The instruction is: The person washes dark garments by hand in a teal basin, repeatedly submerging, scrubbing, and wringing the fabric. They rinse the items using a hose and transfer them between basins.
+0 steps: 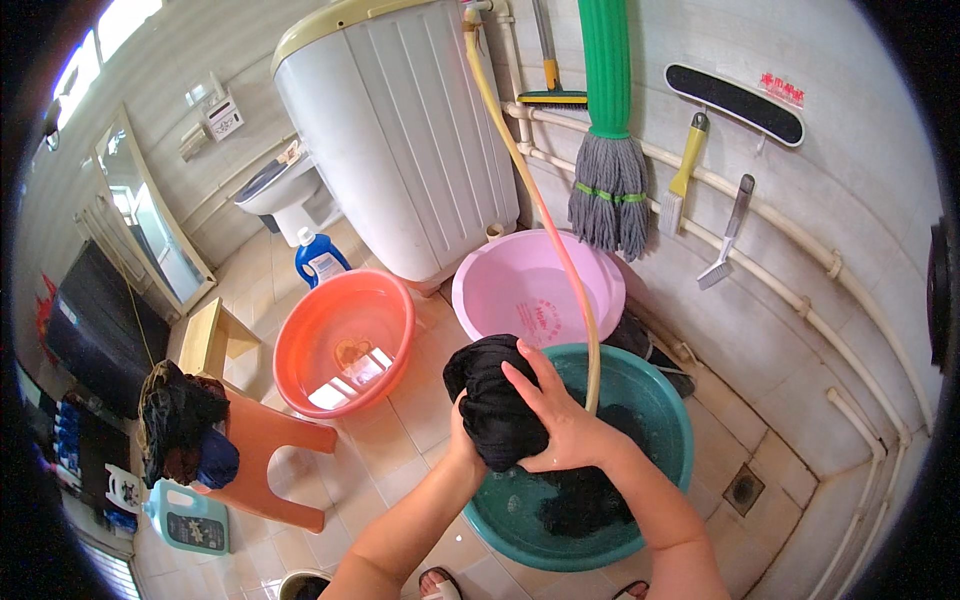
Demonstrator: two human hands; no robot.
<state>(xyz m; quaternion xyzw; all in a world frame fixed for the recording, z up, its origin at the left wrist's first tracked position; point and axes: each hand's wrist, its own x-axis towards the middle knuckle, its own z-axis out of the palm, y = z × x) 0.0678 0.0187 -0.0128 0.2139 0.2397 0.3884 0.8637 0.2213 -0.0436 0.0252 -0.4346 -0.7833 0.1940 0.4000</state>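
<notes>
wringing, midway | left hand (463,432) and right hand (556,420) clench black cloth (493,400) over teal basin (655,400) | more cloth soaks below (585,500)

Lighting: bright daylight from window (110,25) at upper left, blown out to white. Glare: window reflection on water in orange basin (345,340); sheen on washing machine (400,130). Shadows: soft, short, under the basins. Focus: sharp at centre, softer toward rim. Distortion: strong fisheye; wall pipes (800,290) and floor tiles (420,420) curve; black vignette at corners.
</notes>
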